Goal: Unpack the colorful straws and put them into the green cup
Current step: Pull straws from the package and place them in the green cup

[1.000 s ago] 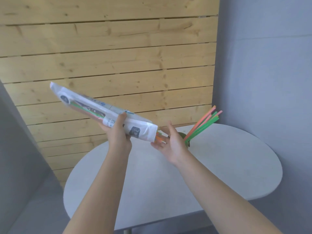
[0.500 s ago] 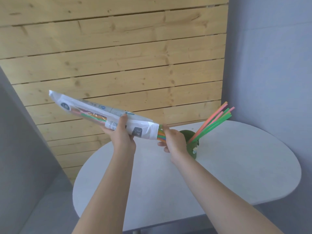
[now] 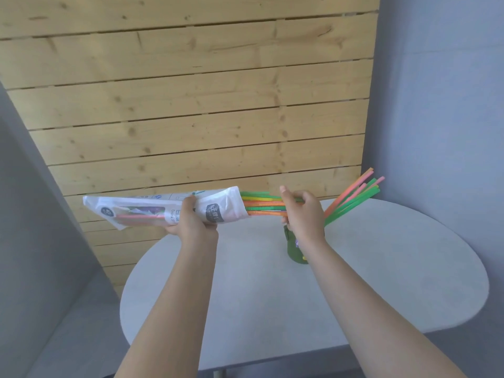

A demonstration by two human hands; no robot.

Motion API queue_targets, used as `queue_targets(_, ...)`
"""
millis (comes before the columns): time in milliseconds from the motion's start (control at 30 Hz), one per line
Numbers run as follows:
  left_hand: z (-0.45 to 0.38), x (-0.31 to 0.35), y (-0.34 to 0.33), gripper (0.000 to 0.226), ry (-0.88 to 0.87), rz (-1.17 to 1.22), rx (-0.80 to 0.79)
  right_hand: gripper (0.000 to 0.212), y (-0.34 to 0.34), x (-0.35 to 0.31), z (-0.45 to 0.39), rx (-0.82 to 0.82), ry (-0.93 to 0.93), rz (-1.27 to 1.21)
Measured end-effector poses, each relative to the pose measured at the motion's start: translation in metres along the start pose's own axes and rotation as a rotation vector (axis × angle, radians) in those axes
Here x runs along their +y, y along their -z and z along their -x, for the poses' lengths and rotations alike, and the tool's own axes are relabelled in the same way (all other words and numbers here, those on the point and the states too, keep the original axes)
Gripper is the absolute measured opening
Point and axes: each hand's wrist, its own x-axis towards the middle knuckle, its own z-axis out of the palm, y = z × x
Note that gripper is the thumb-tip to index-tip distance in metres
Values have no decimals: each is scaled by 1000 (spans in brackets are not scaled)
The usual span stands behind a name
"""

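Observation:
My left hand [image 3: 192, 219] grips a white plastic straw packet [image 3: 152, 208] held roughly level above the table. A bundle of green, yellow and orange straws [image 3: 261, 204] sticks out of the packet's right end, and my right hand [image 3: 302, 214] is closed around that bundle. Behind and below my right hand stands the green cup [image 3: 296, 251], mostly hidden by my wrist. Several orange, pink and green straws [image 3: 354, 196] lean out of the cup to the upper right.
A round grey table [image 3: 381, 282] carries the cup near its far edge. A wooden plank wall [image 3: 191, 105] rises behind, with grey panels [image 3: 436, 105] on the right and left.
My right hand has drawn the bundle of straws farther out of the packet to the right. The packet has tilted closer to level in my left hand.

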Motion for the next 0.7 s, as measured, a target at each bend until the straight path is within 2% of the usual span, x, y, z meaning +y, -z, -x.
queue_targets(133, 2, 3, -1, 71, -19, 9, 18, 44, -5, -4, 8, -30, -180, -342)
queue_targets(233, 4, 3, -1, 71, -8, 7, 30, 59, -17, -6, 12, -79, -324, -649)
queue_targets(333, 3, 3, -1, 71, 7, 36, 38, 72, -29, -6, 12, -104, -360, -936)
queue_targets(400, 4, 1, -1, 72, 4, 37, 42, 59, -32, -6, 9, -114, -357, -1017)
queue_targets(500, 5, -4, 0, 76, 14, 32, 43, 18, -35, -12, 4, -129, -343, -1037)
queue_targets(700, 1, -9, 3, 75, 62, 60, 75, 13, -37, -26, -3, 30, -359, -1100)
